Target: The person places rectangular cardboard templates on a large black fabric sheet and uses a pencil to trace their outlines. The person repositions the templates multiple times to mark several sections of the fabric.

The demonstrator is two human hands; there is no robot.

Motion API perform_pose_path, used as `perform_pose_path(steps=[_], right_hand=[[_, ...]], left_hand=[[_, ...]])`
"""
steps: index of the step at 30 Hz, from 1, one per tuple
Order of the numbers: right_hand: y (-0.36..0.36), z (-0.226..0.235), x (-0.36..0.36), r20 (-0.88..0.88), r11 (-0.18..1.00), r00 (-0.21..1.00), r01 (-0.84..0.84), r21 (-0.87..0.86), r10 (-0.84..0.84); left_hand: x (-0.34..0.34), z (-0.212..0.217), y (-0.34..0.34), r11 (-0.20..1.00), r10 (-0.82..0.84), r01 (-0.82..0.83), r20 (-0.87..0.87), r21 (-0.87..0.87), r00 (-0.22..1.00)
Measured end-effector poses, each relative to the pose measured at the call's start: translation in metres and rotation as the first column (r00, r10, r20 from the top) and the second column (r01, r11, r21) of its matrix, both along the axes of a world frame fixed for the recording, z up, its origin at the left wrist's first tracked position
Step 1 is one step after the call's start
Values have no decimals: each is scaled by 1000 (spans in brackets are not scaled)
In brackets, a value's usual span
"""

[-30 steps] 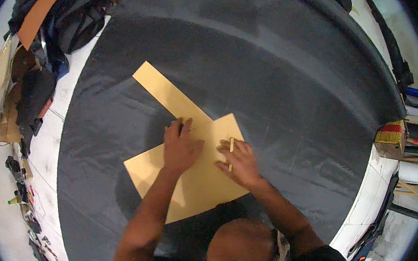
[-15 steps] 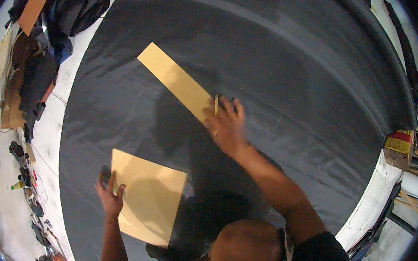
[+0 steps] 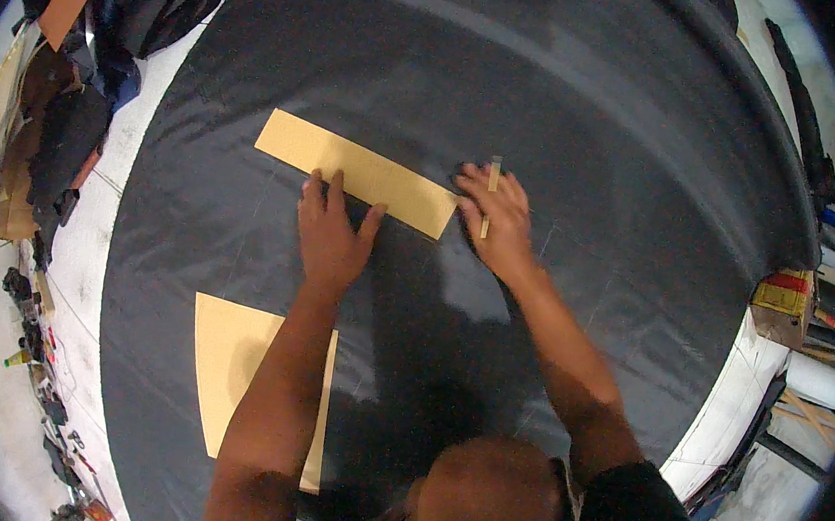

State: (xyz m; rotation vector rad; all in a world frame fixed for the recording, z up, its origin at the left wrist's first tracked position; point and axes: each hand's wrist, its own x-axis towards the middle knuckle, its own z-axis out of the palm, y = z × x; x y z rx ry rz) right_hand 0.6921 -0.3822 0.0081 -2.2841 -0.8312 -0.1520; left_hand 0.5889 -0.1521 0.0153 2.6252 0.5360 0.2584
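Note:
A long tan cardboard strip (image 3: pixel 347 160) lies slanted on black fabric (image 3: pixel 590 137). My left hand (image 3: pixel 331 237) rests along its near edge, fingers spread and fingertips touching the strip. Just past the strip's right end is my right hand (image 3: pixel 497 230), its fingers curled round a slim tan stick (image 3: pixel 494 173) that pokes out above and below them. What kind of stick it is cannot be made out. Closer to me, a larger tan cardboard panel (image 3: pixel 228 353) lies flat on the fabric, partly hidden beneath my left forearm.
Faint pale lines run across the fabric, which is rolled or folded up along the right. Dark cloth (image 3: pixel 174 21) is heaped at the far left, with scattered small tools (image 3: pixel 52 406) along the left edge. A box (image 3: pixel 783 304) stands at the right.
My left hand has left the large panel and come onto the strip. The strip has turned closer to level, and my right hand has shifted right, off its end, with the stick.

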Motion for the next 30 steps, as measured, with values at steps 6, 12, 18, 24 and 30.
perform_pose_path(steps=[6,12,18,24,30], right_hand=[[-24,5,-26,20,979,981,192,-70,-191],[-11,2,-42,16,991,998,61,-120,-59],[-5,-8,-40,31,981,999,-37,-190,44],[-6,-9,-37,2,975,994,-106,-197,109],[-5,-9,-40,30,977,994,-94,-190,101]], left_hand=[[23,-12,-1,995,17,-6,-115,96,993],[16,-12,-5,999,16,-8,-148,53,989],[19,-13,-2,1000,7,-8,-97,-5,995],[13,-22,-1,999,-30,30,-13,32,999],[10,-16,-2,1000,1,0,-24,27,1000]])
